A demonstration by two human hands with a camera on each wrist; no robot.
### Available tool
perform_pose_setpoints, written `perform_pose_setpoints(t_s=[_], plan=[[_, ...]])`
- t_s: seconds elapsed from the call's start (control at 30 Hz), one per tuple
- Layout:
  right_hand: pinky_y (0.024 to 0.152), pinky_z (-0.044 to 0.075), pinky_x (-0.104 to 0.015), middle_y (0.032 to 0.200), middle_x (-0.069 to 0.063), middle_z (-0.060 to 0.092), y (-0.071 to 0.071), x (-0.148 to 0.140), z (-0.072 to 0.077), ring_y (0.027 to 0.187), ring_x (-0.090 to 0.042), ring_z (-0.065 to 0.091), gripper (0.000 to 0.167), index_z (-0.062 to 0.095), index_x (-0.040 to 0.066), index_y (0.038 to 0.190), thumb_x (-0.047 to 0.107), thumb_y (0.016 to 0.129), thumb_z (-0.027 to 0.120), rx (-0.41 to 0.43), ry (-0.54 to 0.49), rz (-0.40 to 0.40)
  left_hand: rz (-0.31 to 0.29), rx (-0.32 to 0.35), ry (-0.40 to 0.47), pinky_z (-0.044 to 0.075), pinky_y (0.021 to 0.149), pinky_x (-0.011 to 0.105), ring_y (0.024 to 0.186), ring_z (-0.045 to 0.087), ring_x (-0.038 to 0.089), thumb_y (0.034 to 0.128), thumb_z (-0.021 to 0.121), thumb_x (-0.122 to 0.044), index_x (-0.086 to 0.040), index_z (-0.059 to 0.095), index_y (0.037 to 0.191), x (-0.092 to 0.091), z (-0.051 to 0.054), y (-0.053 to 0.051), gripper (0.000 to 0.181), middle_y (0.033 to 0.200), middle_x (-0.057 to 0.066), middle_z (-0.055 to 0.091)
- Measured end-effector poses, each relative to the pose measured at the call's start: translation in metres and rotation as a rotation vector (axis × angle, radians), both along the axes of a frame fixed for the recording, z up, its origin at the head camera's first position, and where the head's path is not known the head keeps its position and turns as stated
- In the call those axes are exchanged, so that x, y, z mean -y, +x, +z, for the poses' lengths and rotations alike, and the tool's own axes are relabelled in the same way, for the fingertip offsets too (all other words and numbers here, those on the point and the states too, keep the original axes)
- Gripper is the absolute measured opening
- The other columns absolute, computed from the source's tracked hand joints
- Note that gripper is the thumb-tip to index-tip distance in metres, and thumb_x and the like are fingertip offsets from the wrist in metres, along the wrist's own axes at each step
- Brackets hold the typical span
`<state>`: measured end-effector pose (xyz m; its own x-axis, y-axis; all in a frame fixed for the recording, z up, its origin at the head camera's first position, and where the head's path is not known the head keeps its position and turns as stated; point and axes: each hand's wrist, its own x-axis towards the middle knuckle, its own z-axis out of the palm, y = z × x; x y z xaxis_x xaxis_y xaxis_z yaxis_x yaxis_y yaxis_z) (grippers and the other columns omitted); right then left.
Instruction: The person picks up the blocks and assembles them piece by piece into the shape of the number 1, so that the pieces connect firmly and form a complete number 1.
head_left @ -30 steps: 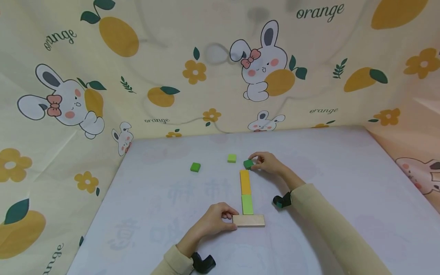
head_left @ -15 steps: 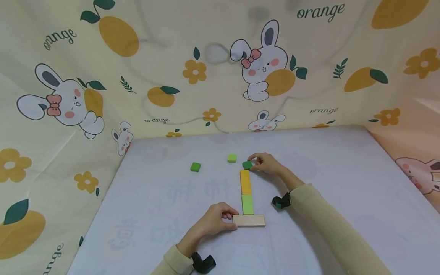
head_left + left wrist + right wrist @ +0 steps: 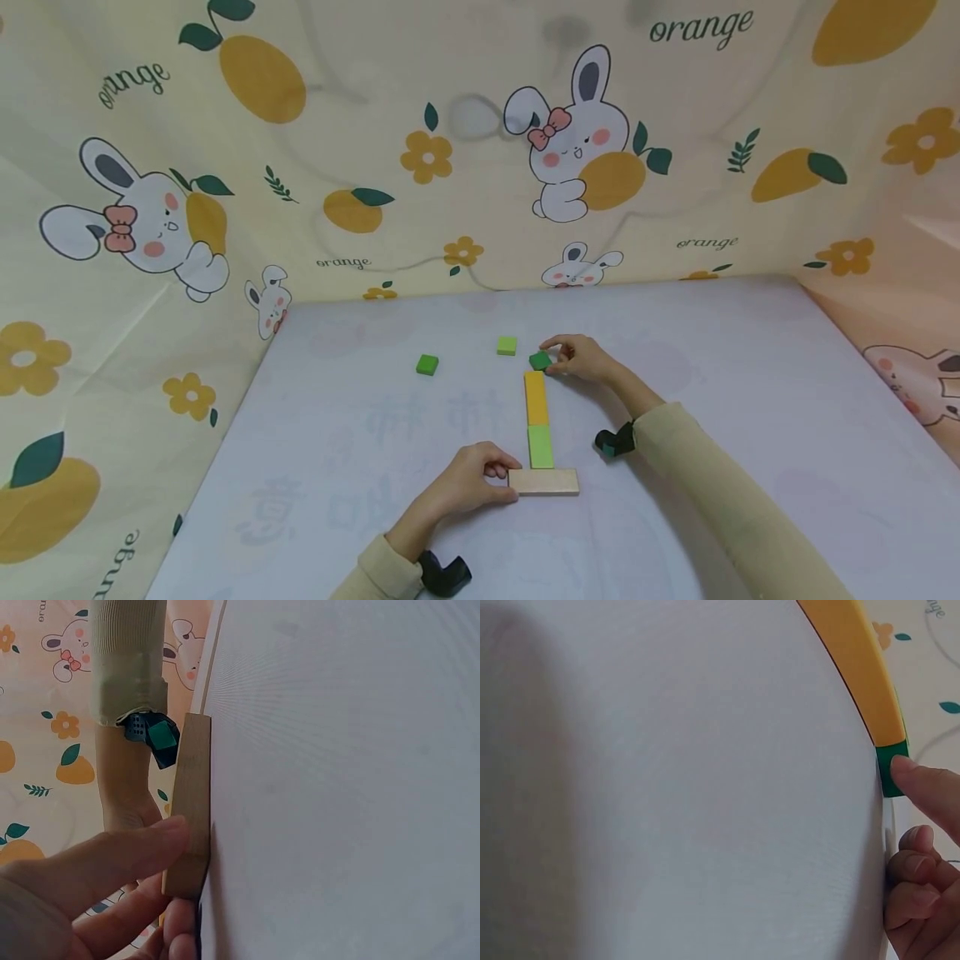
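left grip (image 3: pixel 471 479) holds plain wooden block (image 3: pixel 543 482) at one end; right grip (image 3: pixel 585 357) pinches dark green block (image 3: pixel 539 361) touching yellow block (image 3: pixel 536 398).

- Plank-shaped block (image 3: pixel 543 482): bare pale wood, smooth and matt, with faint grain in the left wrist view.
- Yellow block (image 3: pixel 536 398), light green block (image 3: pixel 541 447), dark green block (image 3: pixel 539 361): smooth, evenly coloured, like painted wood.
- Surface (image 3: pixel 757 358): smooth, matt white; paper or plastic, unclear.
- Rabbit-print backdrop (image 3: pixel 480 183): thin, creased, cloth-like.
- Right sleeve (image 3: pixel 127 652): matt ribbed cloth.
- Left wrist camera (image 3: pixel 446 575): black, plastic-looking.
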<state>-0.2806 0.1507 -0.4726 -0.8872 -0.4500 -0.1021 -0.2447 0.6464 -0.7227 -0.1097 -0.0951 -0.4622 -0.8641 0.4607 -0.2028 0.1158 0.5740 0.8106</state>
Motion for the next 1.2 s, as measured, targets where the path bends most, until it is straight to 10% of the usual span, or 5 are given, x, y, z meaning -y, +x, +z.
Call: perform_pose_setpoints(t_s=[0.5, 1.2], plan=[[0.063, 0.037, -0.023, 0.078, -0.006, 0.054, 0.017, -0.008, 0.012, 0.071, -0.015, 0.045, 0.045, 0.058, 0.003, 0.126, 0.014, 0.085, 0.071, -0.025, -0.027, -0.035, -0.005, -0.002, 0.007, 0.042, 0.072, 0.015, 0.080, 0.049, 0.008, 0.0754, 0.080, -0.009, -0.003, 0.072, 0.103, 0.000, 0.000, -0.002, 0.029, 0.090, 0.004, 0.061], [0.059, 0.039, -0.017, 0.074, -0.003, 0.056, 0.101, -0.013, 0.013, 0.065, -0.001, 0.043, 0.039, 0.062, -0.002, 0.117, 0.014, 0.084, 0.072, -0.042, -0.172, 0.112, -0.059, -0.001, -0.030, 0.045, 0.074, 0.016, 0.082, 0.052, 0.007, 0.0773, 0.080, -0.014, -0.003, 0.071, 0.110, 0.002, 0.003, -0.004, 0.035, 0.095, 0.004, 0.065]])
